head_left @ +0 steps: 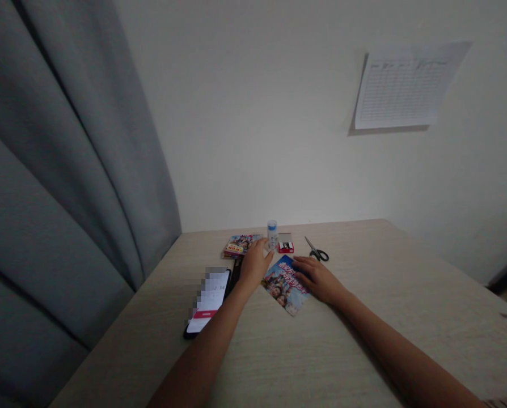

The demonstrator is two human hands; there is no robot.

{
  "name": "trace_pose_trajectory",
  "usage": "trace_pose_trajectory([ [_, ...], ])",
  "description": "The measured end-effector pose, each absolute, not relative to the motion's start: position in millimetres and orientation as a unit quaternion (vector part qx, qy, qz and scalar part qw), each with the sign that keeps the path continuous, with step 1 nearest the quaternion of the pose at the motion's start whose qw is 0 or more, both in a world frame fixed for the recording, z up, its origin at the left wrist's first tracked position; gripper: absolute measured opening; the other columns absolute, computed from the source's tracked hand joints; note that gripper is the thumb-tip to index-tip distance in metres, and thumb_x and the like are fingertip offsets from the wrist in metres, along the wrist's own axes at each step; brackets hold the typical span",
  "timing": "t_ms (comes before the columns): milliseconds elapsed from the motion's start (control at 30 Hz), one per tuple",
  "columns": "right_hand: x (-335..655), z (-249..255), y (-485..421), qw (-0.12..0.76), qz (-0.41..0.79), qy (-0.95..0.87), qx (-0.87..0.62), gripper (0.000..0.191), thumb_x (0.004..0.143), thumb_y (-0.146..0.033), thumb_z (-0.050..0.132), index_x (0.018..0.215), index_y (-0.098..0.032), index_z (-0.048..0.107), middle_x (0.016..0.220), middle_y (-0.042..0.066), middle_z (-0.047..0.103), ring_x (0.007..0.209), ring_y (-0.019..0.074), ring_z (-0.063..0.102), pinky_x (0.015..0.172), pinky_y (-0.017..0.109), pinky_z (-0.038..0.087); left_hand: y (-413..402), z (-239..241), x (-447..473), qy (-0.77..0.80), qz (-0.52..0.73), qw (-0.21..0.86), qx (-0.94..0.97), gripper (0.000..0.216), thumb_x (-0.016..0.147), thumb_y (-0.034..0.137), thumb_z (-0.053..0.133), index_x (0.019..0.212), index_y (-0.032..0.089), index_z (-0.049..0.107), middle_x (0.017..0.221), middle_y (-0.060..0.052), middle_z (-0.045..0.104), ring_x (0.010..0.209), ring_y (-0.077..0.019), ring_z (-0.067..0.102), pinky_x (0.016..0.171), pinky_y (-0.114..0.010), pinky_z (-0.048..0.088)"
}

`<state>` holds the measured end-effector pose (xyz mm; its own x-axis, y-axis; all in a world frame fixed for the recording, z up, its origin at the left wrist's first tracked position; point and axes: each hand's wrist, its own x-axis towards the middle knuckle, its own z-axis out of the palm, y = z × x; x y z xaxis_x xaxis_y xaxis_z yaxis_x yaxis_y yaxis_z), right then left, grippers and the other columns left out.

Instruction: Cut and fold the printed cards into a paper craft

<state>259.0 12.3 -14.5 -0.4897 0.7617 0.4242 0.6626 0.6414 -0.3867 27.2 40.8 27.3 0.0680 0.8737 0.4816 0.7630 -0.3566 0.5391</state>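
My left hand (256, 263) reaches out beside a small clear bottle (272, 232) with blue in its upper part. Its thumb and fingers are apart, close to the bottle; whether they touch it I cannot tell. Under the fingers of my right hand (319, 277) lies the right edge of a colourful printed card (285, 289), set at an angle on the table. Those fingers are stretched out flat. Just behind the card stands a small open red box (286, 247), its contents too small to name. Scissors (317, 250) with black handles lie to its right.
A stack of printed booklets or cards (239, 245) sits behind my left hand. A phone (208, 303) with a lit screen lies left of my left forearm, with a dark object (235, 273) beside it. Grey curtain (87, 141) hangs at left; a wall (257, 113) bounds the table (287, 362).
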Motion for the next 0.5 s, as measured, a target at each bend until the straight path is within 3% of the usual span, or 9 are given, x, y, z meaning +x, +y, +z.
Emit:
trace_pose_trajectory([
  [300,261,-10,11,0.321,0.083,-0.849,-0.411,0.031,0.095,-0.025,0.052,0.122,-0.021,0.066,0.125,0.011,0.067,0.116,0.0255,0.058,0.102,0.045,0.046,83,12,35,0.597,0.447,0.15,0.649,0.051,0.081,0.021,0.074,0.128,0.015,0.056,0.122,-0.015,0.068,0.108,-0.0236,0.066,0.092,-0.032,0.049],
  [500,260,-9,10,0.327,0.094,-0.849,-0.405,0.03,0.094,-0.023,0.053,0.122,-0.022,0.067,0.12,0.01,0.069,0.113,0.0245,0.059,0.099,0.044,0.047,95,1,42,0.598,0.454,0.159,0.641,0.045,0.082,0.022,0.074,0.124,0.016,0.059,0.113,-0.013,0.071,0.099,-0.0223,0.069,0.085,-0.031,0.05],
])
